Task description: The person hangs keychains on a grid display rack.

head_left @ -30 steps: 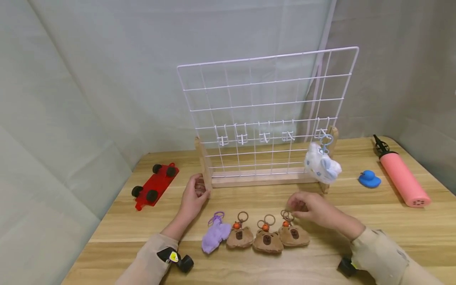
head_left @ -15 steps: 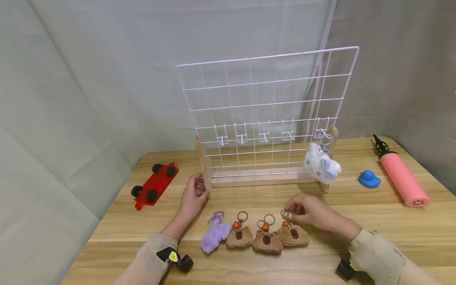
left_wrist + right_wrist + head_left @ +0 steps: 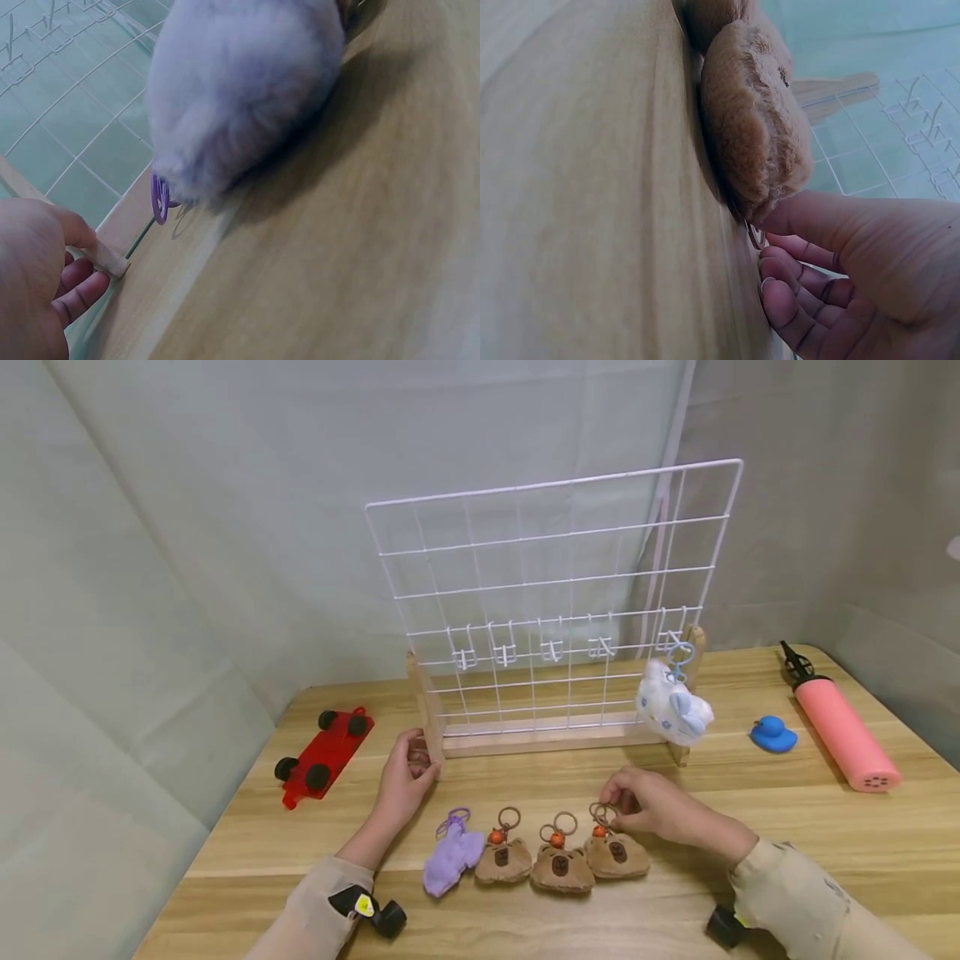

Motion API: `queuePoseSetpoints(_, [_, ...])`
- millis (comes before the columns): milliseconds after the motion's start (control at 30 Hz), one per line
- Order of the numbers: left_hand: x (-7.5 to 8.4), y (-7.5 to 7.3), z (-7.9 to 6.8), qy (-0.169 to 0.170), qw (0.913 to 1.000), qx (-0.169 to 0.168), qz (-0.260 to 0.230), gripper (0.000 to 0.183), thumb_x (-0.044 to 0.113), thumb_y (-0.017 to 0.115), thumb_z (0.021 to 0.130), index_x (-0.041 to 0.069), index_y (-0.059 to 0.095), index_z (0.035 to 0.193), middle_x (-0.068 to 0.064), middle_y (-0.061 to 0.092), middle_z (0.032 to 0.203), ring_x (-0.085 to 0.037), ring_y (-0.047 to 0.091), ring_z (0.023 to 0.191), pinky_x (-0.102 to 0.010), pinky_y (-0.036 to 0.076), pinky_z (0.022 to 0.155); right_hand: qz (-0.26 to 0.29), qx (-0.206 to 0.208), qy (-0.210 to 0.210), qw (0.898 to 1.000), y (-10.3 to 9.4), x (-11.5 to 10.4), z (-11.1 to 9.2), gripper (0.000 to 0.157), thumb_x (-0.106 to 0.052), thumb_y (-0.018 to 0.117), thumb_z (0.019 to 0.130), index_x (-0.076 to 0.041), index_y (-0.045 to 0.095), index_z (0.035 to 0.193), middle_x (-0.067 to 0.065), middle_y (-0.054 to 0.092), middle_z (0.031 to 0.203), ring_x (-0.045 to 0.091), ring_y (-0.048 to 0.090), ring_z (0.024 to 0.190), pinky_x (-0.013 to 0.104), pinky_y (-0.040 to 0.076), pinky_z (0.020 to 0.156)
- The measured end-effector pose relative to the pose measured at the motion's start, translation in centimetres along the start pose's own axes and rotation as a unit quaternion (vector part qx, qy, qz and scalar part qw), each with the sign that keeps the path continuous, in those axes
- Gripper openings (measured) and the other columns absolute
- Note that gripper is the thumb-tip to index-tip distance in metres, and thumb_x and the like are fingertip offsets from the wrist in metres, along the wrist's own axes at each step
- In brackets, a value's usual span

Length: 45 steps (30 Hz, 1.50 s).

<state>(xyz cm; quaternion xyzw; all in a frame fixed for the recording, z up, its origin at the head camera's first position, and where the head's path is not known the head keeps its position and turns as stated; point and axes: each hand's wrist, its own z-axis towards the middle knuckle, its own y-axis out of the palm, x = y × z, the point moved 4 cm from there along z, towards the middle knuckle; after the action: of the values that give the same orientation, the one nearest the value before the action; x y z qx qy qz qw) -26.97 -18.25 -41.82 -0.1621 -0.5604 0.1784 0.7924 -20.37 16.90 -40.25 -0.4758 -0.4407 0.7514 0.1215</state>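
A right hand (image 3: 660,806) pinches the ring (image 3: 752,238) of a brown plush keychain (image 3: 617,856) between thumb and fingers, while the left hand (image 3: 408,777) grips the near foot of a wooden post (image 3: 429,714). The right wrist view catches the curled fingertips at the ring and the toy's puffy, fuzzy side seam; its dark snout and orange bead (image 3: 599,832) show only from the head camera. The left wrist view reveals fingers bent beneath the post — a detail the head view half hides. The pinched keychain lies face up on the wooden table (image 3: 247,877), just on the wearer's side of the right fingertips. Two matching brown keychains (image 3: 561,870) and a purple one (image 3: 452,858) line up between the hands. Beyond both stands a wire rack (image 3: 555,742) with five hooks (image 3: 552,650) — the rightmost carrying a white plush (image 3: 670,706) by its blue ring. Left of the left hand lies a wheels-up red toy car (image 3: 327,756); farther right of the right hand, a blue duck (image 3: 774,735) and pink pump (image 3: 846,733).
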Motion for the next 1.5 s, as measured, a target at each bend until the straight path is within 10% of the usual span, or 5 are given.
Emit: queuePoseSetpoints(1500, [-0.1, 0.1, -0.2, -0.001, 0.9999, -0.005, -0.013, 0.055, -0.009, 0.063, 0.084, -0.004, 0.039, 0.133, -0.026, 0.056, 0.115, -0.028, 0.058, 0.094, -0.015, 0.05, 0.069, 0.092, -0.024, 0.003, 0.995, -1.1, -1.1, -0.4, 0.007, -0.004, 0.065, 0.086, -0.008, 0.062, 0.091, 0.0, 0.064, 0.078, 0.001, 0.056, 0.069, 0.021, 0.053, 0.061])
